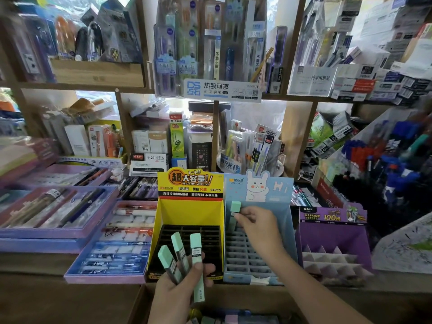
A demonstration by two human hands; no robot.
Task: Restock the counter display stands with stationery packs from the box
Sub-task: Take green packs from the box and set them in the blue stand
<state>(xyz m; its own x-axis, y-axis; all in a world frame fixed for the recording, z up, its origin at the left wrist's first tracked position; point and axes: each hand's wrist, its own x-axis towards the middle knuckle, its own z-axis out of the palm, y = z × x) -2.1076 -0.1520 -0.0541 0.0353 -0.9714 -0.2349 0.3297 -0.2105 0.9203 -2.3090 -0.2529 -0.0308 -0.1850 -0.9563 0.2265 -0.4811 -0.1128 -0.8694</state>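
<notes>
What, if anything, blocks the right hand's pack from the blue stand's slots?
Nothing visible does. The right hand holds the mint pack at open slots in the blue stand; the left hand grips three more packs over the yellow stand.

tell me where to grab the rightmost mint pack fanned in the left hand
Pinch the rightmost mint pack at its free top end, from the right: the left hand clamps its middle and the other two packs crowd its left side.

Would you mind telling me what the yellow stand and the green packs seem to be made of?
Yellow stand: likely printed cardboard, glossy; flat folded panels. Green packs: probably hard plastic; matte mint ends, dark translucent middle with label.
</notes>
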